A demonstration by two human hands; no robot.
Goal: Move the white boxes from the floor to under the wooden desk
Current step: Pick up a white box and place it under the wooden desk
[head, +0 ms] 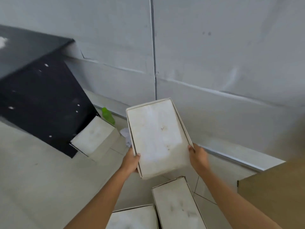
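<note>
I hold a white box [158,138] up in front of me above the floor, lid facing me. My left hand [130,161] grips its lower left edge and my right hand [198,157] grips its lower right edge. Two more white boxes lie on the floor below it, one [178,205] to the right and one [133,219] at the bottom edge. Another white box [94,139] sits on the floor beside a dark cabinet. A brown wooden surface [274,192], perhaps the desk, shows at the right edge.
A dark cabinet [41,96] stands at the left against the grey wall [214,47]. A green object [108,115] and crumpled paper [126,134] lie on the floor by the wall. The floor [41,179] is pale tile.
</note>
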